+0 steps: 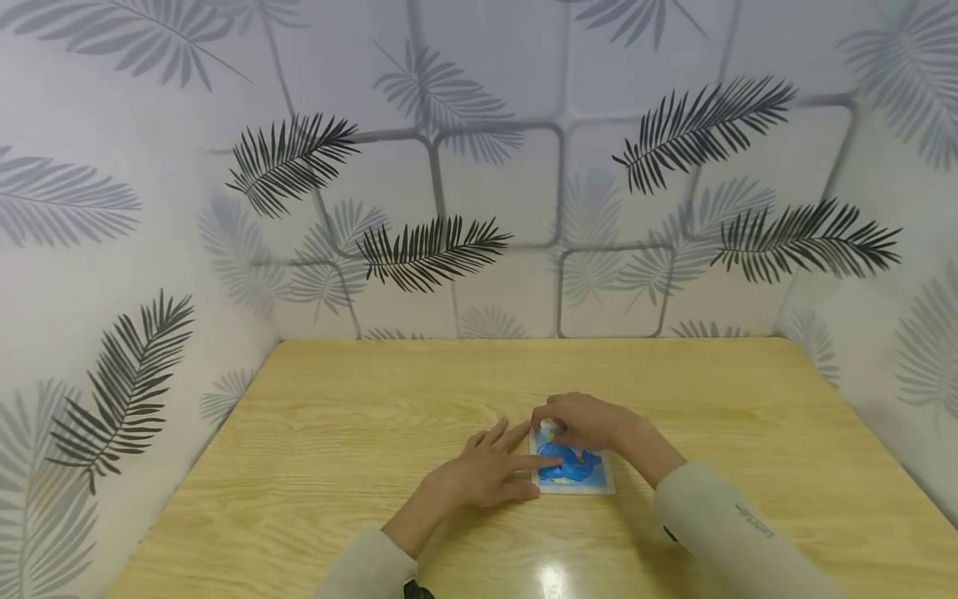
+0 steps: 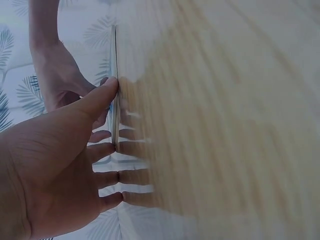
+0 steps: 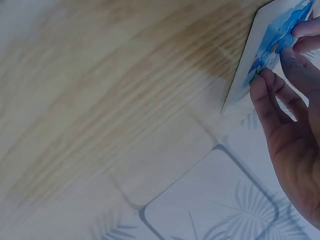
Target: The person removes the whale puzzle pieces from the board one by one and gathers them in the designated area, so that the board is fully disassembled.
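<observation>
A small flat picture board [image 1: 591,479] with a pale border and a blue whale lies on the wooden table. My left hand [image 1: 482,474] rests at its left side with the fingers spread; one finger reaches over the whale. In the left wrist view, the thumb lies against the thin edge of the board [image 2: 115,55]. My right hand [image 1: 595,420] is over the board's upper part, its fingers bent. In the right wrist view, the fingertips [image 3: 257,80] touch the picture; whether they pinch a loose piece is hidden.
The wooden table [image 1: 359,399] has a glossy top with a bright reflection near the front. Its far edge meets a wall [image 1: 494,191] patterned with leaves, and similar walls stand at both sides. Pale sleeves [image 1: 722,516] cover both forearms.
</observation>
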### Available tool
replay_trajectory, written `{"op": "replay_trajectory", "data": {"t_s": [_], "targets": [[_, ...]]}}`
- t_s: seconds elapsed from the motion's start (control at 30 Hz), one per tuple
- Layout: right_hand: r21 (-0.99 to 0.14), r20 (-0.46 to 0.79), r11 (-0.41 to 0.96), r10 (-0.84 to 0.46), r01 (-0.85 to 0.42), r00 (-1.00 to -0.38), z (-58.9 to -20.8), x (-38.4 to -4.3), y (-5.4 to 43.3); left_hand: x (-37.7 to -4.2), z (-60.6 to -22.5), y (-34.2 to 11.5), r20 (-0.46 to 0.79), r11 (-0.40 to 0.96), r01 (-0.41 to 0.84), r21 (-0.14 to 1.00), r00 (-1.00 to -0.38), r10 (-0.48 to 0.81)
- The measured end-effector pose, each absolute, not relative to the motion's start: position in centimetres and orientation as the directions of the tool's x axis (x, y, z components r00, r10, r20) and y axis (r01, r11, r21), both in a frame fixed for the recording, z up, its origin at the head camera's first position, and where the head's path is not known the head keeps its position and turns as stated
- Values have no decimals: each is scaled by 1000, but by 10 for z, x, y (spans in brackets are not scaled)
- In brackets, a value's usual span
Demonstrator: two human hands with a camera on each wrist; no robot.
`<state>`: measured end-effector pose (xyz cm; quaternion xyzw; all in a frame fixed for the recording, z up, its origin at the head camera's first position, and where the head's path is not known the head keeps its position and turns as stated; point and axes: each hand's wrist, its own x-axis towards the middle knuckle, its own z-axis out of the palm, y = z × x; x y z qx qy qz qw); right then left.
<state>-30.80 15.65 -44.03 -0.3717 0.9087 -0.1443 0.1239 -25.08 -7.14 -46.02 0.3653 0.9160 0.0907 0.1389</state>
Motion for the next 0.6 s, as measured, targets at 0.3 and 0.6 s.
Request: {"op": "replay_trajectory", "data": {"t_s": [0.3, 0.6], "targets": [[-512, -154, 670, -687, -537, -710, -441, -305, 169, -250, -461, -64, -181, 729, 638, 248, -709, 681], [-622, 17, 520, -739, -586, -674, -455, -309, 167, -249, -460, -69, -178, 730, 632, 260, -712, 679]]}}
